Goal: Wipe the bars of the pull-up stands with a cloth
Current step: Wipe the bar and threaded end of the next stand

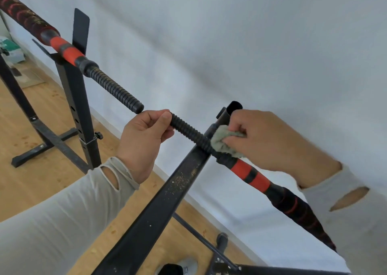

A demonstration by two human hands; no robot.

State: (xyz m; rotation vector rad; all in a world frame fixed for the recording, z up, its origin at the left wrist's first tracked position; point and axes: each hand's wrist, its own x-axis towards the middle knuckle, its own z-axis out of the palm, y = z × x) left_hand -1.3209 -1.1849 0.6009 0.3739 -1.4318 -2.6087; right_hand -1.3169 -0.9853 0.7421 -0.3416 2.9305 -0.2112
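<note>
Two black pull-up stands carry bars with threaded black ends and red-and-black grips. My left hand [144, 140] grips the tip of the near bar [188, 131]. My right hand [266, 142] holds a crumpled grey-green cloth [222, 141] against that bar's thread, where it crosses the near stand's upright [167, 197]. The upright is speckled with dust. The far bar [113, 87] lies on the far stand [79, 98] at the upper left, its threaded end pointing toward my left hand.
A white wall fills the right and top. The floor is light wood. The far stand's crossed base [44, 147] sits at the left. A shoe [180, 268] and the near stand's base tubes [222, 253] show at the bottom. A green-white bag [10, 48] lies far left.
</note>
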